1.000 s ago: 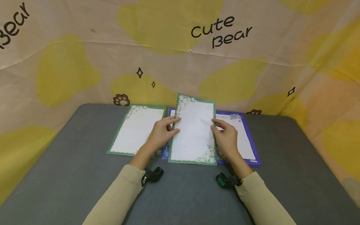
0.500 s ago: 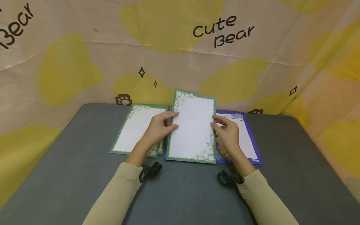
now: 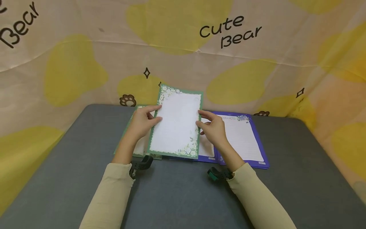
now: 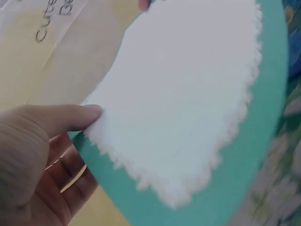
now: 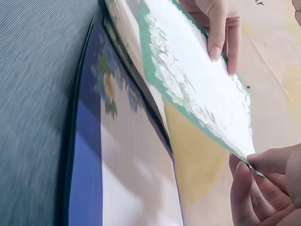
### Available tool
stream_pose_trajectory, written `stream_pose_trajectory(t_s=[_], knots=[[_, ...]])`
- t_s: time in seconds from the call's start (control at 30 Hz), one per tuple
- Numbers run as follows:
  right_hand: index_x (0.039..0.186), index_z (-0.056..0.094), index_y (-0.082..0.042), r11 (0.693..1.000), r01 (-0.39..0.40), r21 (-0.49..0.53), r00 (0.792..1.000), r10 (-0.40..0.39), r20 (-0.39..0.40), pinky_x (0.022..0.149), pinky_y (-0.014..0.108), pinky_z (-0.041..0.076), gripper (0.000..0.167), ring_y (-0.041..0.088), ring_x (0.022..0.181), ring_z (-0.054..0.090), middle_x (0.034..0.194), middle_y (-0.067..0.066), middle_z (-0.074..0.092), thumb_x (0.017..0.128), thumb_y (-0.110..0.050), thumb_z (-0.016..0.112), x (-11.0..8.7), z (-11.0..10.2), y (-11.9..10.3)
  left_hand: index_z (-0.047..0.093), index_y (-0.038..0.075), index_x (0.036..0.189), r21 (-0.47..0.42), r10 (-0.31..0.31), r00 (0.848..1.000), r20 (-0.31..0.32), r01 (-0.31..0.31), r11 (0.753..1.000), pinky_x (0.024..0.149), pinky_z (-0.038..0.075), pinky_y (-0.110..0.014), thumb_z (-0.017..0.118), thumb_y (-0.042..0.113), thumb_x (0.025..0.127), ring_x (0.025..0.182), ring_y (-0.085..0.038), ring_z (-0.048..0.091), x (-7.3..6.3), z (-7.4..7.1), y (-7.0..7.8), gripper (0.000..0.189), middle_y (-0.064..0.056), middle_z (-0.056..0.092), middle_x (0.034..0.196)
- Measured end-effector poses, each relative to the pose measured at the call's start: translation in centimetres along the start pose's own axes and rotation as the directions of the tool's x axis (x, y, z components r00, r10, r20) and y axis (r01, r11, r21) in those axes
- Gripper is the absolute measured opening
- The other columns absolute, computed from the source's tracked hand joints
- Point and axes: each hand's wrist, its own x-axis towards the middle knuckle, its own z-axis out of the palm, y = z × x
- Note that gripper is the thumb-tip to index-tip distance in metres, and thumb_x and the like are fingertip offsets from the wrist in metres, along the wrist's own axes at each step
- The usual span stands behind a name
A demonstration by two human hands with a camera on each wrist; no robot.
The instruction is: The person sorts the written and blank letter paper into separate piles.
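A sheet of stationery paper (image 3: 177, 124) with a green floral border and a white middle is held up in the head view, tilted toward me. My left hand (image 3: 141, 122) pinches its left edge between thumb and fingers. On the opposite edge, my right hand (image 3: 213, 127) pinches it the same way. Both grips show in the right wrist view, where the sheet (image 5: 197, 70) slants above a blue-bordered page. Beneath the raised sheet lie green-bordered paper (image 3: 140, 149) at left and blue-bordered paper (image 3: 243, 140) at right, both partly hidden.
The papers lie on a dark grey table (image 3: 177, 197). Behind its far edge hangs a cream and yellow cloth (image 3: 183, 70) printed with lettering and paw marks. Each wrist wears a black camera strap (image 3: 143, 163).
Both hands have lifted the green-bordered sheet and carried it left, from over the blue-bordered paper to partly over the green-bordered paper. More of the blue-bordered paper now shows.
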Motion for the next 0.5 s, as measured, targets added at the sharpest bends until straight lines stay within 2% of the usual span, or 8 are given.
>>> stream_pose_trajectory(t_s=[0.13,0.17,0.27,0.33,0.4,0.43,0.5], knots=[[0.141,0.061,-0.015,1.0,-0.011,0.013,0.998,0.01,0.056,0.071,0.054,0.061,0.05,0.02,0.06,0.07,0.14,0.014,0.063,0.092,-0.008,0.071,0.5,1.3,-0.7,0.06,0.017,0.143,0.062,-0.024,1.0,-0.018,0.025,0.998,0.056,0.039,-0.03,0.07,0.013,0.095,0.059,-0.02,0.043,-0.2,-1.3,-0.5,0.048,-0.008,0.056,0.074],[0.141,0.06,-0.015,1.0,-0.017,0.017,0.998,0.016,0.069,0.072,0.054,0.061,0.051,0.016,0.061,0.07,0.14,0.015,0.063,0.092,-0.007,0.071,0.7,1.6,-0.8,0.06,0.016,0.143,0.067,-0.032,0.999,-0.022,0.034,0.997,0.056,0.039,-0.03,0.07,0.013,0.096,0.059,-0.02,0.042,-0.2,-1.6,-0.7,0.048,-0.008,0.055,0.074],[0.143,0.059,-0.015,0.999,-0.037,0.027,0.994,0.034,0.105,0.072,0.052,0.062,0.053,0.013,0.062,0.07,0.142,0.015,0.061,0.091,-0.005,0.071,1.2,2.7,-1.2,0.058,0.016,0.145,0.09,-0.061,0.998,-0.026,0.063,0.994,0.057,0.039,-0.031,0.068,0.013,0.097,0.062,-0.022,0.042,-0.4,-2.3,-1.1,0.049,-0.012,0.058,0.082],[0.143,0.059,-0.015,0.998,-0.049,0.035,0.992,0.044,0.121,0.072,0.051,0.062,0.054,0.013,0.063,0.071,0.142,0.015,0.061,0.091,-0.004,0.07,1.5,3.4,-1.4,0.056,0.015,0.146,0.108,-0.083,0.996,-0.023,0.085,0.99,0.058,0.04,-0.032,0.066,0.012,0.098,0.067,-0.023,0.044,-0.5,-2.8,-1.4,0.049,-0.015,0.064,0.103],[0.142,0.06,-0.015,0.998,-0.051,0.035,0.99,0.046,0.134,0.07,0.05,0.063,0.055,0.013,0.063,0.071,0.141,0.015,0.062,0.09,-0.002,0.07,1.8,4.3,-1.6,0.055,0.014,0.147,0.137,-0.1,0.995,-0.016,0.101,0.985,0.06,0.041,-0.032,0.063,0.011,0.1,0.073,-0.024,0.047,-0.7,-3.4,-1.7,0.048,-0.017,0.063,0.125],[0.142,0.06,-0.015,0.998,-0.05,0.031,0.989,0.045,0.144,0.07,0.049,0.063,0.055,0.014,0.063,0.071,0.141,0.015,0.062,0.09,-0.002,0.07,1.9,4.7,-1.7,0.055,0.014,0.147,0.15,-0.109,0.994,-0.013,0.11,0.983,0.06,0.041,-0.032,0.061,0.01,0.1,0.073,-0.024,0.047,-0.7,-3.6,-1.9,0.048,-0.018,0.062,0.129],[0.142,0.06,-0.014,0.999,-0.042,0.014,0.986,0.039,0.162,0.067,0.046,0.063,0.055,0.017,0.063,0.072,0.14,0.015,0.063,0.089,-0.002,0.069,2.0,5.7,-1.9,0.055,0.014,0.147,0.175,-0.128,0.992,-0.015,0.129,0.976,0.057,0.041,-0.032,0.059,0.009,0.1,0.069,-0.023,0.047,-0.9,-4.2,-2.4,0.048,-0.02,0.065,0.12]])
